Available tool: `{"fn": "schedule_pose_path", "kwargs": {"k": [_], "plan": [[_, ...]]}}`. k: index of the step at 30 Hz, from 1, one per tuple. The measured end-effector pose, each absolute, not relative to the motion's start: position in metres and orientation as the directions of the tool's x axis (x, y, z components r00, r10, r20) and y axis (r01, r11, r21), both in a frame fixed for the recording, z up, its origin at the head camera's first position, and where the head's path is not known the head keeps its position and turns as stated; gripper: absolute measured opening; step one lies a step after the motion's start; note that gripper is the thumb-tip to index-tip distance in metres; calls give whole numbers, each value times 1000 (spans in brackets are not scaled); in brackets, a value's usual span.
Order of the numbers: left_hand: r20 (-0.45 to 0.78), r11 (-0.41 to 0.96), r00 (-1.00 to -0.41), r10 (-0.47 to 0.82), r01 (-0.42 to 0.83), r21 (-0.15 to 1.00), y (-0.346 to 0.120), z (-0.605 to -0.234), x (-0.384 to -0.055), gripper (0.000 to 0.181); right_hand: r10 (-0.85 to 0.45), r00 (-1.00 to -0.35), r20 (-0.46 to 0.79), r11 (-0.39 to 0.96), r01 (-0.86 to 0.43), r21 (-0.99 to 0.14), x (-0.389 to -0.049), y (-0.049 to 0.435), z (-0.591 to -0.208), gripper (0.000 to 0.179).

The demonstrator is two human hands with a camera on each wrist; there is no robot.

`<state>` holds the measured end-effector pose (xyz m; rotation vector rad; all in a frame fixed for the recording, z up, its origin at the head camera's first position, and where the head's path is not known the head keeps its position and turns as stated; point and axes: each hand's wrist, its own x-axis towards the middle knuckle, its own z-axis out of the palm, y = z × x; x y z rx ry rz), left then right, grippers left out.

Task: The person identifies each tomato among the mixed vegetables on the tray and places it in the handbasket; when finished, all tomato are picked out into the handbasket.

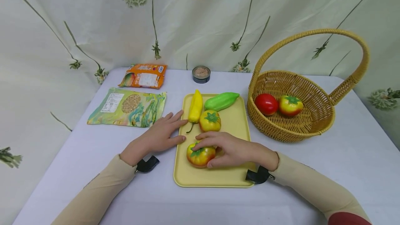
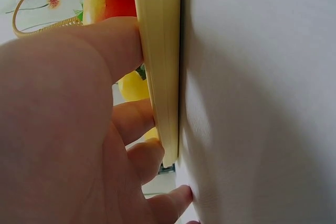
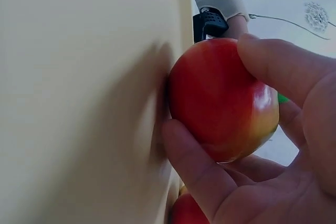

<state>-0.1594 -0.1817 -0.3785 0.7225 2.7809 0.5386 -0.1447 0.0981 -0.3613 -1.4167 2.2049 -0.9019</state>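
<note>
On a pale yellow tray (image 1: 218, 178), a toy tomato (image 1: 196, 159), yellow above and red below with a green leafy top, sits near the front left. My right hand (image 1: 229, 149) grips this tomato from the right, with thumb and fingers curled round it. The right wrist view shows the tomato's red underside (image 3: 220, 98) between thumb and fingers. My left hand (image 1: 160, 133) lies at the tray's left rim, fingers spread and fairly straight, fingertips touching the edge. Behind the gripped tomato lie a second such tomato (image 1: 210, 121), a yellow pepper (image 1: 196, 107) and a green pepper (image 1: 222, 101).
Right of the tray stands a wicker basket (image 1: 290, 136) with a tall handle, holding a red tomato (image 1: 266, 104) and a yellow-red tomato (image 1: 290, 106). At the back left lie an orange packet (image 1: 143, 75) and a green-yellow pouch (image 1: 128, 107). A small round tin (image 1: 201, 74) stands behind the tray.
</note>
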Motion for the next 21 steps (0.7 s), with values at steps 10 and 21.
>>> {"fn": "schedule_pose_path", "kwargs": {"k": [10,21], "plan": [[-105,807,-854,509,432,402,-183,-380,-159,58,-902,-432,14,292,-633,-717,-146,98,-362,48],[-102,806,-854,511,434,403,-183,-379,-159,59,-895,-442,61,268,-641,-719,-148,105,-355,48]]}}
